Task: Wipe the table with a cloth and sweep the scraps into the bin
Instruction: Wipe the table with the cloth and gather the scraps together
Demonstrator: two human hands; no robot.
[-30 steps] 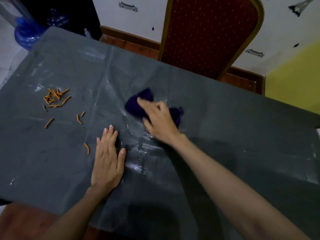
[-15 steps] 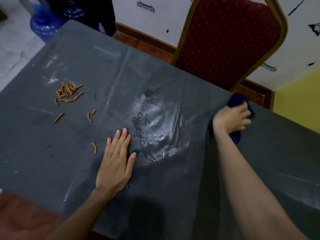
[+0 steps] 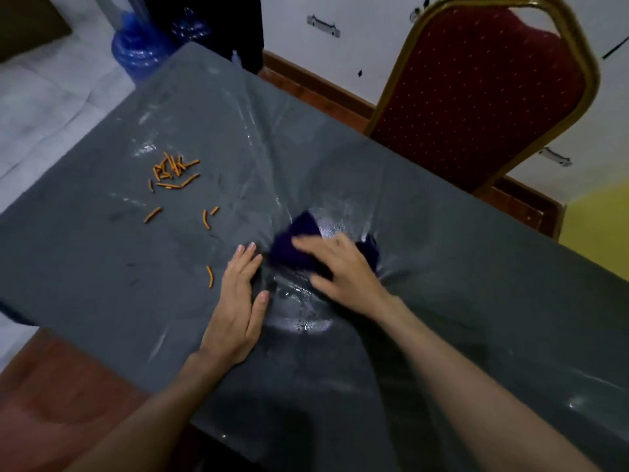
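A dark grey plastic sheet covers the table (image 3: 476, 284). My right hand (image 3: 340, 270) presses a dark purple cloth (image 3: 292, 248) onto the wet middle of the sheet, fingers spread over it. My left hand (image 3: 238, 301) lies flat on the sheet just left of the cloth, fingers together, holding nothing. Several orange scraps (image 3: 173, 172) lie in a loose pile at the left, with a few strays (image 3: 210, 276) nearer my left hand. A bin lined with a blue bag (image 3: 139, 54) stands on the floor beyond the table's far left corner.
A red upholstered chair with a gold frame (image 3: 483, 93) stands against the table's far edge at the right. White wall panels and a wooden skirting run behind it. Pale floor tiles (image 3: 44, 107) lie to the left. A wet shiny patch (image 3: 303, 318) sits between my hands.
My right hand swept the cloth out to the far right edge by the chair and has come back to the middle, next to my left hand. The left hand stayed flat.
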